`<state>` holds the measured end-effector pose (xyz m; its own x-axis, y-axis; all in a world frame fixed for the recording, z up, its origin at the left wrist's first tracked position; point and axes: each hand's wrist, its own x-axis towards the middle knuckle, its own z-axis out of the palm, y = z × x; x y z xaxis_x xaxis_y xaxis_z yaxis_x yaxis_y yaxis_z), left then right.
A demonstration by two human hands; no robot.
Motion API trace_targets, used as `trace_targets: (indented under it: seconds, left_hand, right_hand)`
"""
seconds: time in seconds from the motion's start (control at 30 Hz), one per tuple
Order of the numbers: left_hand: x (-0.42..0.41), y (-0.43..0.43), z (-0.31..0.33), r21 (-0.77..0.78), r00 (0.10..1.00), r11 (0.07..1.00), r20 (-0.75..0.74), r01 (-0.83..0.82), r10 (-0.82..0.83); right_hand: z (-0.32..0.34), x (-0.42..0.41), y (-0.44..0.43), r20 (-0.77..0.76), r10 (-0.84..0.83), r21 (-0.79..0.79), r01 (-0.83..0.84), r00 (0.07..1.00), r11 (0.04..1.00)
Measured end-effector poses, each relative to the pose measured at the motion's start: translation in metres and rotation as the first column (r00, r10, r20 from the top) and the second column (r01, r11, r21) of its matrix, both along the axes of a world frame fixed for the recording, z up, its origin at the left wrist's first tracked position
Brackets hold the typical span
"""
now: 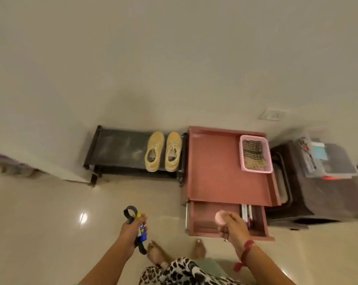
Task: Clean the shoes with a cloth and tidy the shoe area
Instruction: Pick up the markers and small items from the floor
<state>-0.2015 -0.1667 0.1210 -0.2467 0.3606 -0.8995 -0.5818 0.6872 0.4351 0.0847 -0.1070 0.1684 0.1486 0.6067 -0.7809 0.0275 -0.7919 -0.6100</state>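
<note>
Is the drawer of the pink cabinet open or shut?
Open. The drawer is pulled out toward the person, below the cabinet top, and pens show inside.

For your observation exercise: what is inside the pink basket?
The pink basket holds a folded dark cloth with pale stripes. Anything beneath the cloth is covered.

Shiny, smooth floor (pixel 50 212). Soft yellow cloth shoes (pixel 163 151) on a dull, dusty black rack (pixel 120 149). Pink plastic basket (pixel 255 153) holding striped cloth (pixel 254 154).
</note>
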Motion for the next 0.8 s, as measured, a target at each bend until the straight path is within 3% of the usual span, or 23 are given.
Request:
trace_targets:
  seconds: [0.13,0.37,0.57,0.8]
  left_hand:
    - [0.064,0.03,-0.003,-0.026,0.981,0.981,0.031,0.19,-0.189]
    - [0.2,0.076,-0.001,0.093,0.915,0.949,0.254,0.3,-0.314]
    - [0.285,0.1,-0.065,0.117,0.886,0.925,0.265,0.361,-0.38]
    - [0.297,0.098,-0.157,0.054,0.892,0.909,0.179,0.412,-0.415]
  right_hand:
    - [-0.012,0.092,0.002,-0.004,-0.17,-0.038,0.169,0.985,0.985]
    - [-0.058,0.214,0.026,0.012,-0.105,-0.055,0.105,0.994,0.993]
    - [-0.155,0.233,0.037,-0.02,-0.022,-0.168,0.019,1.0,0.986]
    - [-0.261,0.219,0.052,-0.002,-0.107,-0.212,0.104,0.994,0.972]
